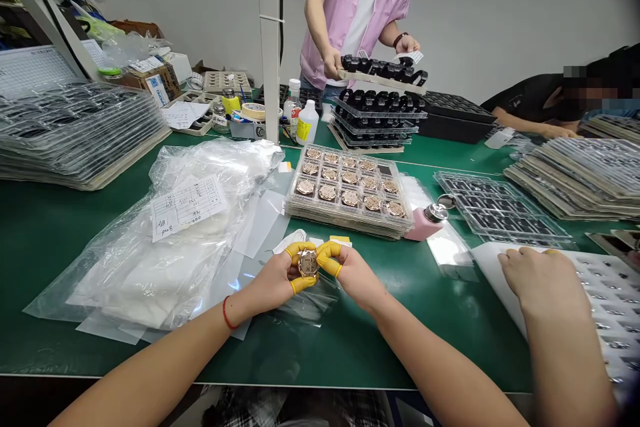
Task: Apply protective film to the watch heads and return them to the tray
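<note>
Between my two hands, just above the green table, is a rose-gold watch case with its round face turned up to me. My left hand, yellow cots on its fingertips and a red string at the wrist, grips the case by its left rim. From the other side my right hand, also in yellow finger cots, pinches its right edge. Behind them a stacked tray bears several similar watch cases in rows, with one dark slot at its back right. A pink pump bottle stands at the tray's right corner.
Clear plastic bags with a paper label lie to the left. Stacked trays rise at far left. Another person's hand rests on a white foam tray at right. Across the table, a person in pink holds a tray of black straps.
</note>
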The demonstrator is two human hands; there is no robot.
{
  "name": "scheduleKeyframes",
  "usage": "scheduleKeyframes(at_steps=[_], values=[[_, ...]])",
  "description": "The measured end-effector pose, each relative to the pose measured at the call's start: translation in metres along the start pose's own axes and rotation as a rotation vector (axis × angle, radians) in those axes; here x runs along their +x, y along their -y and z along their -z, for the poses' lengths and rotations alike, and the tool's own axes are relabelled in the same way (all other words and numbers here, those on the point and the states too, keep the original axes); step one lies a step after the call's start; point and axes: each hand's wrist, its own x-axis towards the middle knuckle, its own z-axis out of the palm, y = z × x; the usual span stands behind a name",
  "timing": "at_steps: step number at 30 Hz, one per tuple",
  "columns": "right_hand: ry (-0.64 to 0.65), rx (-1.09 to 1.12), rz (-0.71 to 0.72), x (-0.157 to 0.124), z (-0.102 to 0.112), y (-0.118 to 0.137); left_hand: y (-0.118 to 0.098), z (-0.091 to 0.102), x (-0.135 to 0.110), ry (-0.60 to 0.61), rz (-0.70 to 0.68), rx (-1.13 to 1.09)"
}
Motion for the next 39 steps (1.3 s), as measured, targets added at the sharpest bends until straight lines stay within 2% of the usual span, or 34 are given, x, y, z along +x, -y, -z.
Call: scheduleKeyframes(at_steps=[4,8,10,13,15,18,19,21,22,24,26,29,32,35,39], values=[[-0.024,-0.176,0.051,0.001,0.006,0.0,0.001,0.0,0.001,-0.007,0.027,-0.023],[-0.111,-0.714,0.196,0.01,0.035,-0.002,0.004,0.002,0.004,-0.046,0.087,-0.051],[-0.128,-0.959,0.184,0.017,0.051,-0.008,0.004,0.002,0.005,-0.055,0.106,-0.069],[-0.084,-1.113,0.099,0.026,0.067,-0.021,0.005,0.003,0.005,-0.058,0.109,-0.101],[-0.084,-1.144,0.023,0.029,0.069,-0.027,0.005,0.003,0.004,-0.061,0.108,-0.104],[-0.138,-1.127,-0.062,0.024,0.06,-0.025,0.007,0.003,0.005,-0.08,0.092,-0.094],[-0.183,-1.077,-0.028,0.021,0.054,-0.021,0.007,0.003,0.005,-0.091,0.08,-0.091],[-0.265,-0.908,0.142,0.012,0.04,-0.012,0.008,0.002,0.006,-0.108,0.05,-0.087],[-0.278,-0.825,0.245,0.007,0.033,-0.007,0.007,0.002,0.006,-0.108,0.038,-0.087],[-0.225,-0.739,0.432,-0.003,0.017,-0.001,0.007,0.002,0.006,-0.089,0.019,-0.093],[-0.175,-0.791,0.563,-0.009,0.003,-0.002,0.007,0.001,0.005,-0.067,-0.001,-0.095],[-0.21,-0.929,0.643,-0.009,-0.008,-0.011,0.008,0.001,0.004,-0.05,-0.033,-0.098],[-0.254,-0.969,0.593,-0.001,-0.006,-0.02,0.006,-0.001,0.004,-0.006,-0.015,-0.119],[-0.247,-0.904,0.543,0.005,0.003,-0.02,0.002,-0.003,0.004,0.021,0.027,-0.117],[-0.177,-0.819,0.62,0.003,0.012,-0.009,-0.003,-0.005,0.004,-0.005,0.024,-0.082]])
